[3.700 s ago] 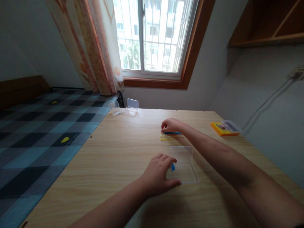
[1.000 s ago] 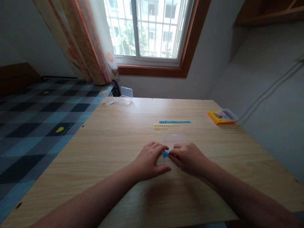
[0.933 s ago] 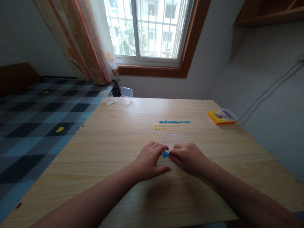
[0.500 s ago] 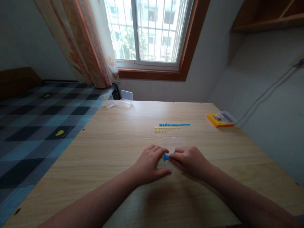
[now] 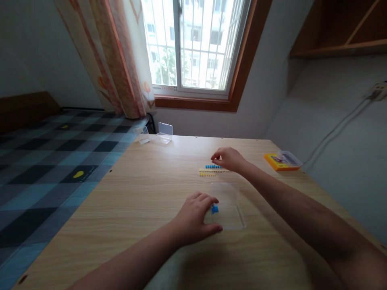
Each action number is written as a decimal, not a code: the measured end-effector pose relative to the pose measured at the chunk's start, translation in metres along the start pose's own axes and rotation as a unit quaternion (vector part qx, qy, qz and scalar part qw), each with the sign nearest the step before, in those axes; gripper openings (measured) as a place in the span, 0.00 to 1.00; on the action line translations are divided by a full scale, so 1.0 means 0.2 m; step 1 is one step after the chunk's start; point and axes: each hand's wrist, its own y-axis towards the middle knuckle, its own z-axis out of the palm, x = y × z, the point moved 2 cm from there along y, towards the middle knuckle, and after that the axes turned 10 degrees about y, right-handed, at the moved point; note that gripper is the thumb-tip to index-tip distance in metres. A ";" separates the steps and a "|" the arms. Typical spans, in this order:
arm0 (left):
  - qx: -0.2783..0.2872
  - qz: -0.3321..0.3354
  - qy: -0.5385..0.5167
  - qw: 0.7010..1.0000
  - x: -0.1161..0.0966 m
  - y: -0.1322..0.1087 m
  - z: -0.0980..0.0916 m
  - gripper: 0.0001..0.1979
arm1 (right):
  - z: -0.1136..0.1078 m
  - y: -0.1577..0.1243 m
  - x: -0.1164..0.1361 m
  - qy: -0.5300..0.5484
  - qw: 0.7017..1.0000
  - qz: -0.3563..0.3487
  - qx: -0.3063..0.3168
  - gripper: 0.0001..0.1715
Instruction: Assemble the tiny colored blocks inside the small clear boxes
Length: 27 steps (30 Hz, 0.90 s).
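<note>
A clear plastic box [image 5: 242,219] lies on the table with its lid [image 5: 224,192] folded back. My left hand [image 5: 198,217] curves around the box's left end, thumb at the front edge and fingertips near the hinge, holding it. Small blue pieces [image 5: 215,209] sit inside beside my left fingertips. Farther back, my right hand [image 5: 228,158] hovers at a row of small blue pieces [image 5: 209,166], thumb and fingers pinched close together. Whatever may be between these fingertips is too small to make out. My hand and wrist cover the right part of the blue row.
Rows of tiny cream pieces [image 5: 208,171] and yellow pieces [image 5: 207,175] lie in front of the blue row. An orange and yellow case [image 5: 276,162] stands at the right table edge. Another open clear box [image 5: 165,135] and a clear container [image 5: 142,135] are at the back left.
My right hand has moved from the box away and back to the blue row. My left hand stays at the box. The view has tilted up slightly.
</note>
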 end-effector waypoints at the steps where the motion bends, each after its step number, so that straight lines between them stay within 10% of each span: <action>1: 0.000 -0.001 0.000 1.000 0.00 0.00 0.00 0.31 | 0.04 0.04 -0.02 0.000 1.000 0.001 0.015 0.10; 27: -0.004 0.006 0.014 1.000 0.00 -0.01 0.01 0.31 | 0.24 0.17 0.00 -0.098 0.991 0.015 0.085 0.13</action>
